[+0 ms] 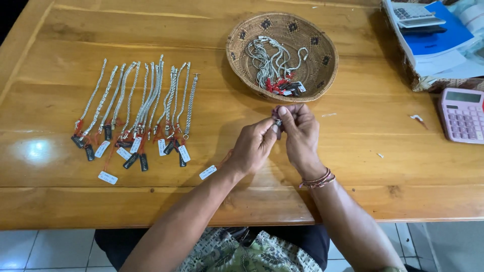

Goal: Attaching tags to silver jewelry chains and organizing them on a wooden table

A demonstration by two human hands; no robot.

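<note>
Silver bracelet (278, 121) is the small shiny piece we hold between our two hands, just above the wooden table (353, 151); only a little of it shows, because the fingers cover most of it. Our left hand (254, 146) pinches it with thumb and fingertips pressed together, and a white tag (207, 172) lies on the table beside this wrist. Our right hand (298, 132) closes on the same piece from the other side, its thumb touching the fingers of the left one (on its wrist we wear thin red and brown bands (317, 179)). Just beyond both hands stands a round woven basket (322, 50) with a heap of silver chains (272, 63) and red and dark tags inside. Far to the left of the left hand, a row of bracelets (141, 100) lies side by side with tags at their near ends. To the right of the right hand, well apart, sits a pink calculator (463, 115).
</note>
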